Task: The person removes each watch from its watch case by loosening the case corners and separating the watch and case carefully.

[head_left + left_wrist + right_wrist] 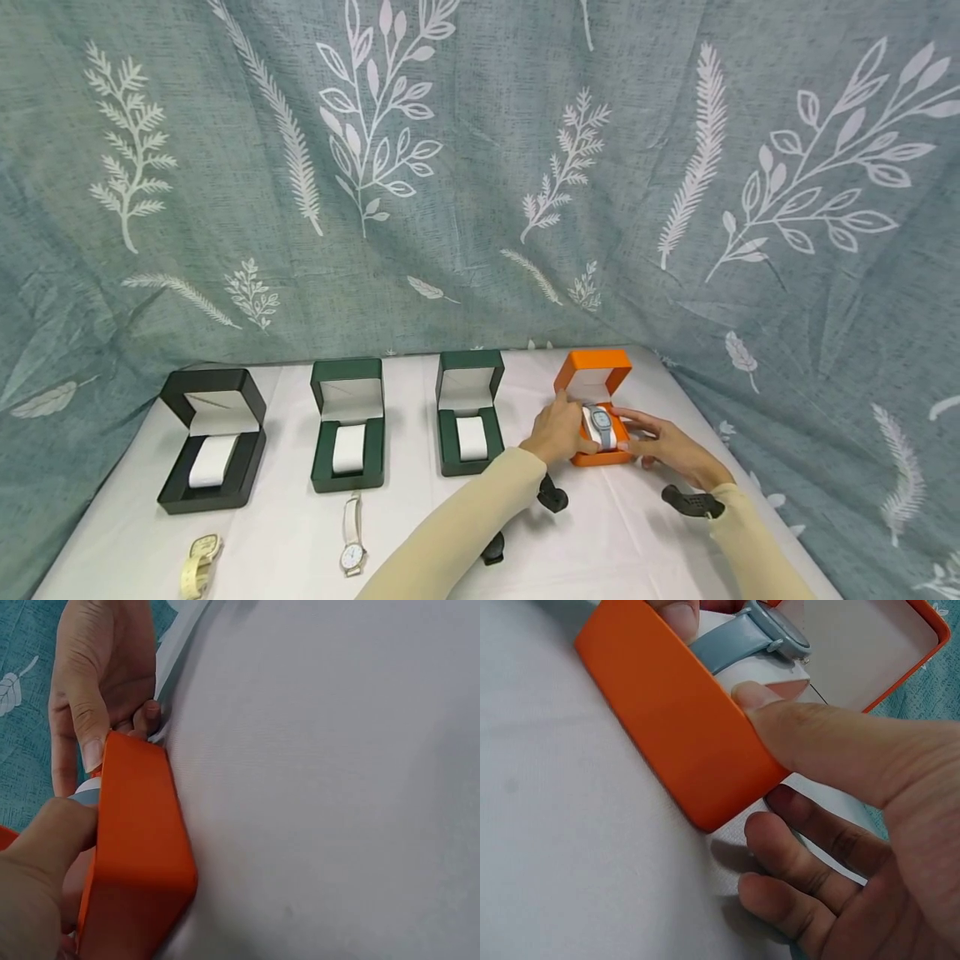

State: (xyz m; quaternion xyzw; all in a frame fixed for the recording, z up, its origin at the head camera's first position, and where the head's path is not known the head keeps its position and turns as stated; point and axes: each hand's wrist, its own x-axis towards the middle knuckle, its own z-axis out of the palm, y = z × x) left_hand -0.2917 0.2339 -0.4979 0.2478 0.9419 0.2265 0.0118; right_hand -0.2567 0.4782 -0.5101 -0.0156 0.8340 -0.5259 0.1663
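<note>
An orange watch box (602, 459) stands lid-up at the right of the table. Inside sits a wristwatch (601, 420) with a grey-blue strap, wrapped round a white cushion (787, 675). My left hand (557, 429) reaches in from the left, its thumb at the front of the strap and its fingers round the cushion's left side, partly hidden. With my right hand (671, 448) I hold the box's right side. That thumb (802, 727) lies over the rim, while the other fingers bend beside the outer wall.
Two green watch boxes (348, 483) (472, 468) and a black one (206, 505) stand open leftward, each with a white cushion. Nearer lie a watch with a pale strap (352, 557), a yellowish watch (201, 567) and a dark watch (493, 550) by the left sleeve. A patterned curtain (465, 208) hangs behind.
</note>
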